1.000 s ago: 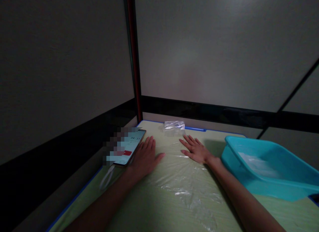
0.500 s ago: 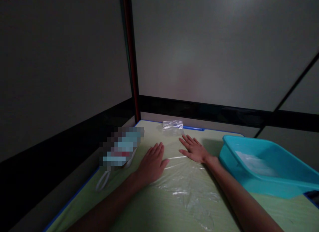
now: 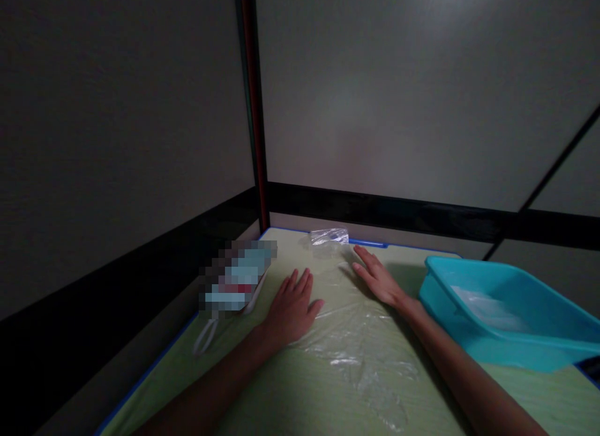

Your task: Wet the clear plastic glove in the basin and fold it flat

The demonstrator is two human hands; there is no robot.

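Note:
A clear plastic bag (image 3: pixel 356 351) lies spread and wrinkled over the pale green tabletop. My left hand (image 3: pixel 293 308) rests flat at the bag's left edge, palm down, with fingers stretched out. On the other side, my right hand (image 3: pixel 377 277) is tilted onto its side by the bag's far right part, fingers extended and thumb apart. Neither hand grips anything. Beyond them, near the table's back edge, sits a folded piece of clear plastic (image 3: pixel 329 237).
At the right stands a turquoise plastic basin (image 3: pixel 473 348) with white, flat plastic (image 3: pixel 487 308) inside. A blurred-out item (image 3: pixel 239 277) with a white strap loop (image 3: pixel 205 336) lies along the left edge. Grey panels (image 3: pixel 398 99) close off the back and left.
My right hand has turned from palm down onto its side and lifted slightly. The left hand stays flat in nearly the same place. The view has shifted a little to the left.

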